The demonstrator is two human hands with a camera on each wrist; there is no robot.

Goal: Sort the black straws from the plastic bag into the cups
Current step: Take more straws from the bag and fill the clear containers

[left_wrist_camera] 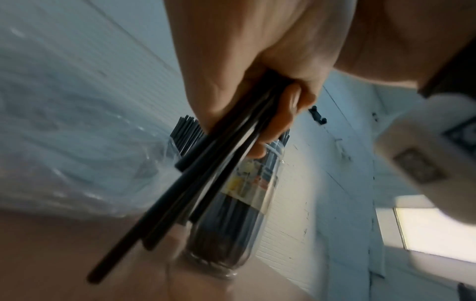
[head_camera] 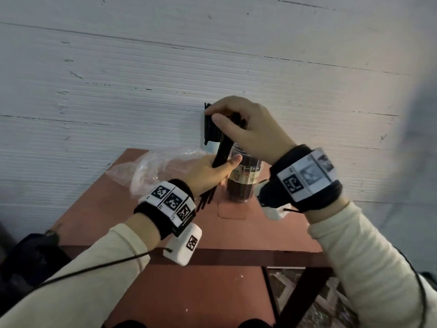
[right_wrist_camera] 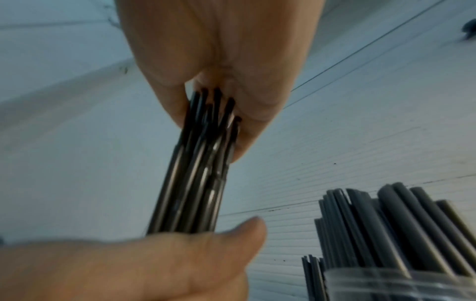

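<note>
A bundle of black straws slants up beside a clear cup on a reddish table. My left hand grips the bundle round its middle; its lower ends stick out below the fist. My right hand pinches the bundle's top ends between thumb and fingers. The cup holds many black straws, whose tops rise above its rim behind my right hand. The clear plastic bag lies crumpled left of the cup. In the left wrist view my fingers curl round the straws in front of the cup.
A white ribbed wall stands right behind the table. A dark bag sits on the floor at the left. The table's front edge runs below my wrists, with floor and table legs to the right.
</note>
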